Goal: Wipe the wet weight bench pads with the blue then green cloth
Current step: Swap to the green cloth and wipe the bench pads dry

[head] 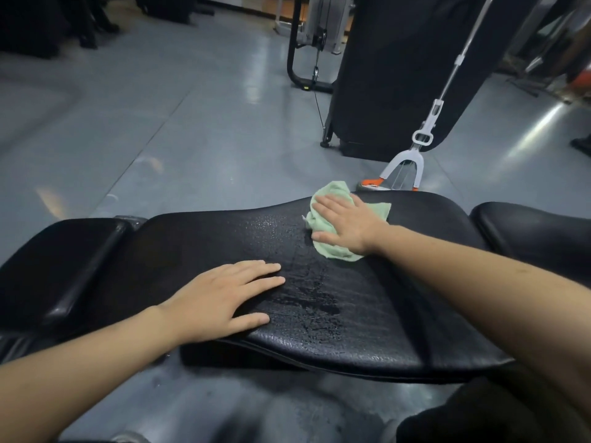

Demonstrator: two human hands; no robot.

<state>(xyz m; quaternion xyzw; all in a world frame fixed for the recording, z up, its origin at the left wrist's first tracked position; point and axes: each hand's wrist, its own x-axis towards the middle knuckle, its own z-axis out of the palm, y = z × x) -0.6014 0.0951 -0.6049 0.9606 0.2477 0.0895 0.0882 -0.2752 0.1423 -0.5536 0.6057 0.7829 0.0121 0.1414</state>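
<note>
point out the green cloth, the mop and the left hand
green cloth (332,249), head view, lower edge showing below the right hand
mop (403,163), head view, white fork above its head
left hand (217,298), head view, back of the hand

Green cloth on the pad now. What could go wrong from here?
1. Water still beads on the middle pad between the hands; strokes kept near the green cloth may miss it.
2. The left hand rests flat beside the wet patch and could slip or smear it.
3. The cloth overhangs the far edge and might drop toward the mop.
</note>
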